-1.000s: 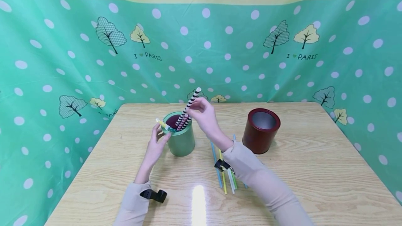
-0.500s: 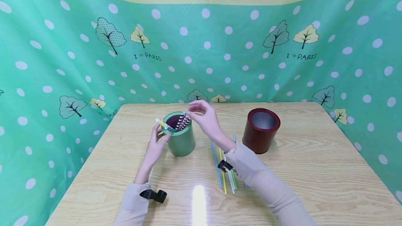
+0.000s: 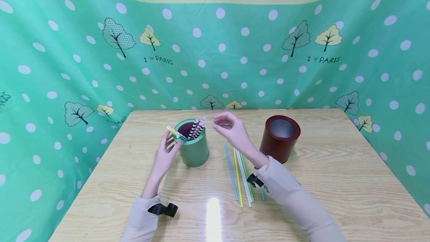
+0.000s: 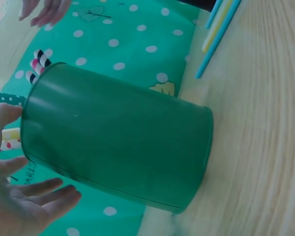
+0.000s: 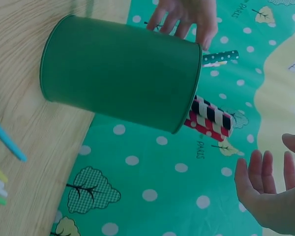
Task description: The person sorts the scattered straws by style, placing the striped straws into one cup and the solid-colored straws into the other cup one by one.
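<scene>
A green can (image 3: 194,155) stands upright on the table, left of centre. Black-and-white and pink striped paper straws (image 3: 197,130) lean at its right inner side, their ends above the rim. A yellow straw (image 3: 173,131) and a teal dotted straw (image 3: 183,137) lean over the left rim. My left hand (image 3: 164,155) touches that rim with thumb and forefinger, the other fingers relaxed, as the left wrist view shows. My right hand (image 3: 232,130) hovers just right of the can, fingers loosely bent and holding nothing; the right wrist view shows its fingers (image 5: 255,172) apart from the straws.
Thin straws in blue (image 3: 231,173), yellow (image 3: 238,178), white (image 3: 244,178) and green (image 3: 248,182) lie on the wooden table (image 3: 111,182) between the cans. A dark red can (image 3: 279,146) stands at right. A green dotted curtain (image 3: 221,62) hangs behind.
The black-and-white straw my right hand held has gone down into the green can and been let go. The right hand has drawn back to the right; the left stays at the rim.
</scene>
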A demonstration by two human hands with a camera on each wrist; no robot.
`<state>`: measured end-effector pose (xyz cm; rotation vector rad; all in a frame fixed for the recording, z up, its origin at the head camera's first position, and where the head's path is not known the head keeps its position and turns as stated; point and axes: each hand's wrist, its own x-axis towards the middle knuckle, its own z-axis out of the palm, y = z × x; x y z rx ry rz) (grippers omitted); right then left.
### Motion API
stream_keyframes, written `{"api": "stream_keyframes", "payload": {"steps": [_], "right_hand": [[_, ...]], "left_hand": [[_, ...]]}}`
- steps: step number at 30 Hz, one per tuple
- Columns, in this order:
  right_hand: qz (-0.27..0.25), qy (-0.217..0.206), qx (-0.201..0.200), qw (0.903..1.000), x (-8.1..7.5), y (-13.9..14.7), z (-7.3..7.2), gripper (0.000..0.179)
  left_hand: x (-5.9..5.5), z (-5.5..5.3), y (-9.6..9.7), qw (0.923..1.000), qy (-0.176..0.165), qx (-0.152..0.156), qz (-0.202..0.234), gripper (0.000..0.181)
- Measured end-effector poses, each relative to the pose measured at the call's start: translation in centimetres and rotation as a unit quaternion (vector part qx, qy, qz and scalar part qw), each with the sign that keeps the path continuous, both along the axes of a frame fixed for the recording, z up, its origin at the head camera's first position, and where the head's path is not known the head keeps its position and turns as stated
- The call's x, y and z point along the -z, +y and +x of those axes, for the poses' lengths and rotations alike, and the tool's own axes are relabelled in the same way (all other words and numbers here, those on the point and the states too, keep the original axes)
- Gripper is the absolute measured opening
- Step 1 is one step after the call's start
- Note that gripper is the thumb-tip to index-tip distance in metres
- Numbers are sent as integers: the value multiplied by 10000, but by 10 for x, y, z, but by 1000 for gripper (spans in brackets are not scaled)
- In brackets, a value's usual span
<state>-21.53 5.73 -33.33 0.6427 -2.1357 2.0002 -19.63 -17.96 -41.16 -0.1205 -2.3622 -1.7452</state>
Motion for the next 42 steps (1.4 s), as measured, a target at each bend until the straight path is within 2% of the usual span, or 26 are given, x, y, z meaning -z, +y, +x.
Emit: {"api": "stream_keyframes", "payload": {"steps": [9,16,21,25,31,35,40,42], "right_hand": [[501,177,170,9984,2,28,6,22],[1021,307,414,9934,5,52,11,23],[1376,606,758,9857,8,69,13,22],[1718,922,1095,9747,11,82,14,21],[2080,1224,1462,9594,13,103,17,21],[2187,1426,1677,9506,15,115,20,22],[2347,1436,1990,9406,20,130,24,23],[2352,1406,2060,9394,23,136,25,23]], "left_hand": [[-17,14,3,9973,577,-451,93,50],[-33,27,4,9882,1174,-969,171,40],[-51,41,12,9827,1517,-1057,122,33],[-66,53,25,9765,1940,-925,155,29],[-69,56,40,9656,2555,-460,130,27],[-63,52,48,9609,2766,-103,-18,28],[-47,44,56,9426,3316,178,-346,26],[-44,43,61,9392,3390,315,-448,25]]}}
